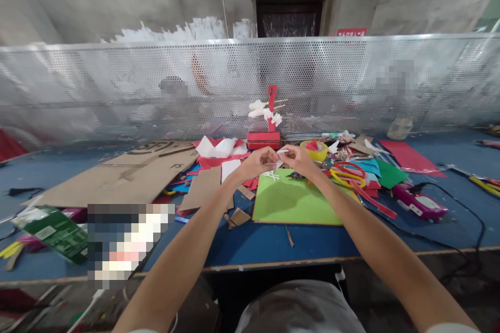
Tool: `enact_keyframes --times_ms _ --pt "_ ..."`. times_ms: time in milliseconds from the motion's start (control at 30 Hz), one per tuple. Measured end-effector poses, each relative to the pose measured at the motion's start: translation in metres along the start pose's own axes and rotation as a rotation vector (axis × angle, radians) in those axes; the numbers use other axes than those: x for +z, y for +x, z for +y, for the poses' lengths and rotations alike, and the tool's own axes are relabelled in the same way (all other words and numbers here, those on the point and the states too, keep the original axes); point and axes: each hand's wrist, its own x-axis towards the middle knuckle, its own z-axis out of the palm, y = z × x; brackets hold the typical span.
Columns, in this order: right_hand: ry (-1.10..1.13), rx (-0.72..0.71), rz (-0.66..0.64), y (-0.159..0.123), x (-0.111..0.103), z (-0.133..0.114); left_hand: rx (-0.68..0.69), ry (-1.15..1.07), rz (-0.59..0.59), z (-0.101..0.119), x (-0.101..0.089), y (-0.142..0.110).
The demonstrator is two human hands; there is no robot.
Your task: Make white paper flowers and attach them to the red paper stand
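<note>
My left hand [262, 162] and my right hand [297, 159] meet above the table, fingers closed in a pinch. Between them is a small piece of white paper [278, 163]; its exact shape is hard to make out. Below lies a lime-green sheet [299, 200], with thin white cut strips [271, 175] on its far left corner. Just behind my hands stands a red box-shaped base [263, 140] with an upright red strip [272, 94], curved at the top. White tufts [267, 113] and thin sticks are attached to it or in front of it.
Left lie a big cardboard sheet [125, 174], smaller cardboard pieces [201, 187] and a green box [50, 231]. To the right are yellow tape [317, 152], scissors [347, 177], red paper [410, 157] and a purple corded device [420, 203]. A perforated metal screen [219, 88] rises behind.
</note>
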Motion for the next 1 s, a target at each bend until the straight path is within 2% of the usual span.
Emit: enact_keyframes --times_ms 233,433,567,800,1000 --pt "0.050 0.026 0.007 0.0002 0.0006 -0.0006 0.030 0.070 -0.009 0.0027 -0.0015 -0.0001" --pt "0.034 0.063 0.031 -0.0001 0.0001 -0.0014 0.012 0.153 0.041 0.0034 -0.0015 -0.0002" --pt "0.036 0.069 -0.005 -0.0002 -0.0002 0.0006 0.026 0.151 0.084 0.0026 -0.0007 -0.0001" --pt "0.044 0.060 -0.055 0.0005 0.0004 0.0052 0.005 0.136 0.073 -0.0017 -0.0003 0.0006" --pt "0.054 0.057 -0.068 0.0007 0.0003 0.0075 0.040 0.154 0.074 -0.0043 -0.0006 0.0011"
